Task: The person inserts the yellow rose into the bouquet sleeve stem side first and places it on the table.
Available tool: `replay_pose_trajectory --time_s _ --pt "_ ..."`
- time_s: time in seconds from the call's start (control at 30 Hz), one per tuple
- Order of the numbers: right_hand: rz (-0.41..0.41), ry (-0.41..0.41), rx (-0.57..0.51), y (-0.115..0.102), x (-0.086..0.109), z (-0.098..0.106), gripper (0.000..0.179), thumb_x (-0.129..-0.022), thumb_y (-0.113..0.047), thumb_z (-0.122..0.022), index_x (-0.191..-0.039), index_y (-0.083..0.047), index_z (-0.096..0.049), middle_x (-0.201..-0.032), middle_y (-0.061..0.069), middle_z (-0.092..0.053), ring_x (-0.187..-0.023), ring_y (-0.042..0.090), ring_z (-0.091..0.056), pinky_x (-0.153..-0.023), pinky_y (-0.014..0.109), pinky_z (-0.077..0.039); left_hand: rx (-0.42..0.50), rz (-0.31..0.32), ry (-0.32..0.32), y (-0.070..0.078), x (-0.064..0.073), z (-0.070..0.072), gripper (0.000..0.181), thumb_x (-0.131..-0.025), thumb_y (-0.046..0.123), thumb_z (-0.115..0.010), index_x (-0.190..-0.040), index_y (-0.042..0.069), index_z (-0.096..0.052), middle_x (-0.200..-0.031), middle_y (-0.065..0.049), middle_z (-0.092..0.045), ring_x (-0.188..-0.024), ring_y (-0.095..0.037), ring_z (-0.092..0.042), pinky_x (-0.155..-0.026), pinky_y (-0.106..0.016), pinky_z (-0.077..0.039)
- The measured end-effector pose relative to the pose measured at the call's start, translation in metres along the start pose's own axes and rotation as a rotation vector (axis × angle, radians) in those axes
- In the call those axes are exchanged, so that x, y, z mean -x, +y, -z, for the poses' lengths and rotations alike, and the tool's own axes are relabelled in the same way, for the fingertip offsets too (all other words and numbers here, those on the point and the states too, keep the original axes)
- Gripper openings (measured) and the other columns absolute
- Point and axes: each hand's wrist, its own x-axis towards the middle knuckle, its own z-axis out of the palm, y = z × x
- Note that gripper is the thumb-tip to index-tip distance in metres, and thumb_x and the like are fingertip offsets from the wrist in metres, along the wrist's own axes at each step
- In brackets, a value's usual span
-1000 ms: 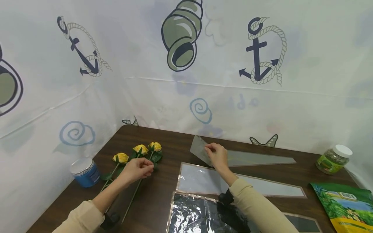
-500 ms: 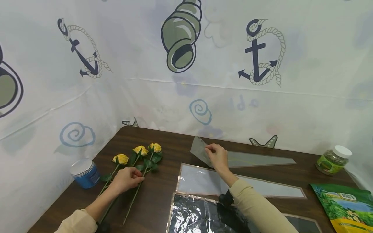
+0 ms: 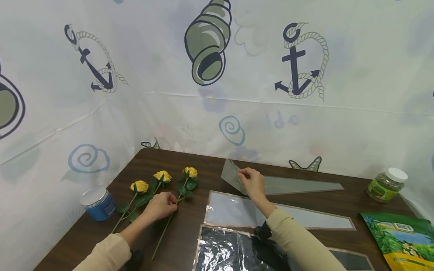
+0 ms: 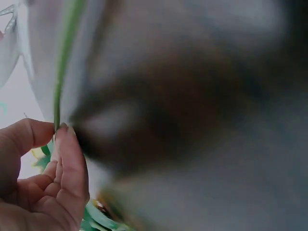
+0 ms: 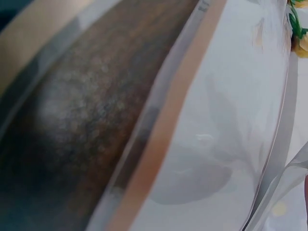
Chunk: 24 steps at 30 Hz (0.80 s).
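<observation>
Thumb and fingertips of my left hand point(image 3: 161, 206) pinch the stem of a yellow rose point(image 3: 190, 172), the rightmost of three. In the left wrist view, the green stem point(image 4: 65, 53) rises from between the thumb and index finger. Two more yellow roses, a left one point(image 3: 139, 186) and a middle one point(image 3: 162, 175), lie beside that hand, their stems partly behind it. At the back of the table, my right hand point(image 3: 254, 184) pinches the raised left end of a grey wrapping sheet point(image 3: 230, 174). The right wrist view barely shows the fingers.
A white sheet with a copper-coloured border point(image 3: 227, 209) and a glossy black sheet point(image 3: 220, 244) lie in front. A blue jar point(image 3: 100, 205) stands at left. At right are a white-lidded jar point(image 3: 386, 186) and a green-and-yellow pouch point(image 3: 400, 241). Fabric walls point(image 3: 152, 60) enclose the table point(image 3: 190, 222).
My left hand first moved down the right rose's stem, then shifted right with it, and that rose now lies farther from the other two. The right hand keeps holding the grey sheet.
</observation>
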Motion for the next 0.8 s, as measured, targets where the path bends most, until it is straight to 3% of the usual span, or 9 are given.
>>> replay_pose_trajectory --time_s 0.2,0.33,0.4,0.53,0.67,0.8 --pt "0.009 -0.001 0.0 0.0 -0.001 0.0 0.006 -0.084 -0.008 -0.07 -0.082 -0.003 -0.072 -0.076 0.008 -0.069 -0.065 0.017 -0.061 -0.059 0.023 -0.045 0.285 0.043 -0.115 0.021 -0.011 0.003 0.021 -0.089 0.004 -0.056 -0.107 -0.007 -0.058 -0.089 -0.012 -0.06 -0.074 -0.018 -0.061 -0.063 -0.035 -0.056" --pt "0.01 0.01 0.005 0.0 -0.001 0.0 0.005 -0.084 -0.008 -0.07 -0.082 -0.004 -0.072 -0.077 0.008 -0.069 -0.067 0.018 -0.061 -0.06 0.024 -0.045 0.5 0.033 -0.098 0.038 -0.026 0.005 0.023 -0.093 0.006 -0.055 -0.111 -0.007 -0.052 -0.095 -0.014 -0.059 -0.082 -0.019 -0.062 -0.07 -0.035 -0.057" --pt "0.009 0.012 0.008 0.0 0.0 0.0 0.004 -0.083 -0.008 -0.07 -0.082 -0.004 -0.072 -0.079 0.008 -0.07 -0.068 0.018 -0.062 -0.061 0.024 -0.046 0.631 0.028 -0.047 0.048 -0.035 0.006 0.025 -0.094 0.007 -0.055 -0.114 -0.007 -0.049 -0.096 -0.011 -0.059 -0.083 -0.016 -0.063 -0.072 -0.032 -0.057" --pt "0.004 0.001 -0.001 -0.001 0.001 0.001 0.004 -0.084 -0.007 -0.069 -0.083 -0.005 -0.072 -0.081 0.009 -0.07 -0.07 0.019 -0.063 -0.06 0.024 -0.046 0.904 0.056 0.125 0.071 -0.049 0.01 0.03 -0.093 0.007 -0.057 -0.118 -0.005 -0.046 -0.088 0.002 -0.057 -0.078 -0.007 -0.062 -0.07 -0.021 -0.055" --pt "0.006 -0.01 -0.002 -0.001 0.002 0.0 0.004 -0.084 -0.007 -0.069 -0.083 -0.004 -0.072 -0.081 0.009 -0.07 -0.07 0.02 -0.063 -0.061 0.024 -0.046 1.043 0.076 0.288 0.086 -0.059 0.018 0.037 -0.092 0.006 -0.059 -0.126 -0.003 -0.047 -0.081 0.009 -0.053 -0.07 0.0 -0.058 -0.063 -0.014 -0.052" --pt "0.008 -0.001 -0.008 0.001 0.002 0.0 0.004 -0.084 -0.007 -0.069 -0.082 -0.004 -0.072 -0.081 0.009 -0.07 -0.073 0.021 -0.064 -0.063 0.026 -0.048 1.143 0.077 0.415 0.092 -0.067 0.02 0.042 -0.091 0.003 -0.06 -0.131 0.001 -0.047 -0.081 0.008 -0.051 -0.068 0.002 -0.054 -0.061 -0.014 -0.052"
